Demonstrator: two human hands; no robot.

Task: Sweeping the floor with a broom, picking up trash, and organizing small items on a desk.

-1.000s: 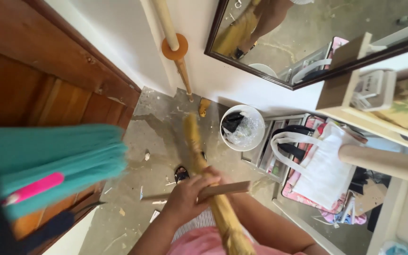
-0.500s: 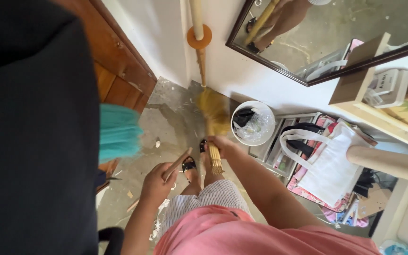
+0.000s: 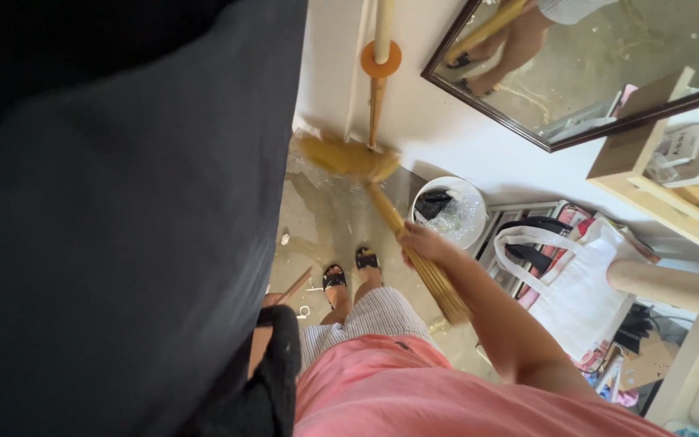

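We see a straw broom [image 3: 382, 202] running up and away from our right hand [image 3: 421, 243], whose fingers [image 3: 411, 237] clench its bundled handle, bristles on the floor at the wall's foot. Our left hand is mostly hidden behind dark cloth [image 3: 123, 218], its grip on a wooden stick [image 3: 296, 285] impossible to tell.

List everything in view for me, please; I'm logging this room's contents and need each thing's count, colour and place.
Broom: one, straw yellow, bristles at the wall corner.
Wooden stick: one, brown, lower centre, at the dark cloth's edge.
Bucket: one, white, against the wall, bags inside.
Tote bag: one, white, right of the bucket.
Mirror: one, dark frame, leaning on the wall.
Pole: one, cream with an orange disc, in the corner.
Dark cloth: one, black, filling the left.
Sandals: two, black, on the feet.
Hands: right hand grips the broom; left hidden.
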